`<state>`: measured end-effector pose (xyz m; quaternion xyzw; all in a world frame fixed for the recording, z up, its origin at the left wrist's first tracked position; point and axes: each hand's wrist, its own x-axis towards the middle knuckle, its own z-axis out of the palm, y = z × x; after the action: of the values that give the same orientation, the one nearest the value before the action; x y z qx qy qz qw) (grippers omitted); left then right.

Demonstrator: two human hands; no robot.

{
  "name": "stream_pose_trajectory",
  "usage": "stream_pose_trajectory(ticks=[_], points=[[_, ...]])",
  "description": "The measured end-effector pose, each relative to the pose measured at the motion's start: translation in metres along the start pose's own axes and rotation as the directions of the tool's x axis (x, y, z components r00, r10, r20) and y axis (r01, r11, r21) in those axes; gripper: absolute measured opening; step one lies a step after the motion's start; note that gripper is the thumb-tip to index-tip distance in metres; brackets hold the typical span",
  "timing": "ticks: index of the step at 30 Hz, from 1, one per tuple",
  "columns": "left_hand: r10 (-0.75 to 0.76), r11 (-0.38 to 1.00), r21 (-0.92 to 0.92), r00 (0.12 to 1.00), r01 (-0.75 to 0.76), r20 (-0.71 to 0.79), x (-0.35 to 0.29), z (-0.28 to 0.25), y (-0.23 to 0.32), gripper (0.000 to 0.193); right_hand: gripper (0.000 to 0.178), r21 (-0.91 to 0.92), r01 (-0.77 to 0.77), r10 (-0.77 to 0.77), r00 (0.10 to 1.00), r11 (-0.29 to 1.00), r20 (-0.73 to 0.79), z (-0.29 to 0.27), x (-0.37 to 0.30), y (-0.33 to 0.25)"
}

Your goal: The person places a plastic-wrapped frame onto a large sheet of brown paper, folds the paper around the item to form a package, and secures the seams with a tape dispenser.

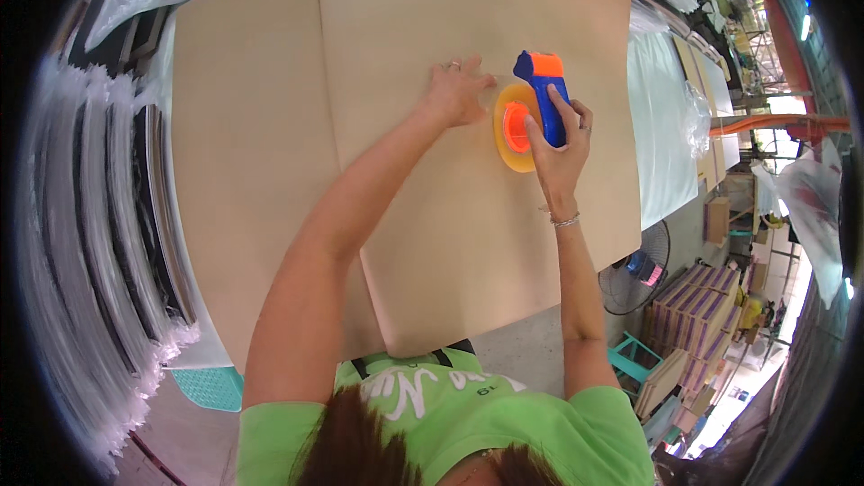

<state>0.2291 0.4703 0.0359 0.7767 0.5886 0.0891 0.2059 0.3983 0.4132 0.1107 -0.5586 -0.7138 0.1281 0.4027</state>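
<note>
A blue and orange tape dispenser [551, 112] with a roll of yellowish tape [504, 153] on its orange hub is above the right part of a large brown cardboard sheet [432, 207]. My right hand [564, 144] is wrapped round the dispenser's blue handle. To the left of the roll, my left hand [457, 94] is over the cardboard with its fingers spread and bent. Whether a strip of tape runs between the left fingers and the dispenser is too faint to tell. A second cardboard panel [247, 144] lies along the left side, a seam between the two.
Plastic-wrapped flat panels [99, 234] are stacked at the left. A teal plastic stool [209, 387] shows at the lower left. To the right are a floor fan [637, 268], strapped cardboard bundles [697, 310] and a hanging orange cable or pipe [778, 124].
</note>
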Motion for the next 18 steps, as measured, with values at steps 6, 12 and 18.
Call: stream_pose_trajectory(ticks=[6, 12, 18], points=[[0.122, 0.401, -0.903, 0.968, 0.156, 0.221, 0.056, -0.009, -0.044, 0.052, 0.048, -0.072, 0.072, -0.068, 0.995, 0.995, 0.067, 0.008, 0.006, -0.004], [0.205, 0.233, -0.892, 0.878, 0.386, 0.433, 0.088, -0.055, -0.019, 0.030, 0.052, -0.171, 0.089, -0.078, 0.994, 0.981, 0.071, 0.007, 0.008, -0.001], [0.213, 0.214, -0.843, 0.819, 0.493, 0.533, 0.103, -0.066, -0.020, 0.020, 0.052, -0.195, 0.089, -0.073, 0.993, 0.977, 0.088, 0.008, 0.013, -0.005]])
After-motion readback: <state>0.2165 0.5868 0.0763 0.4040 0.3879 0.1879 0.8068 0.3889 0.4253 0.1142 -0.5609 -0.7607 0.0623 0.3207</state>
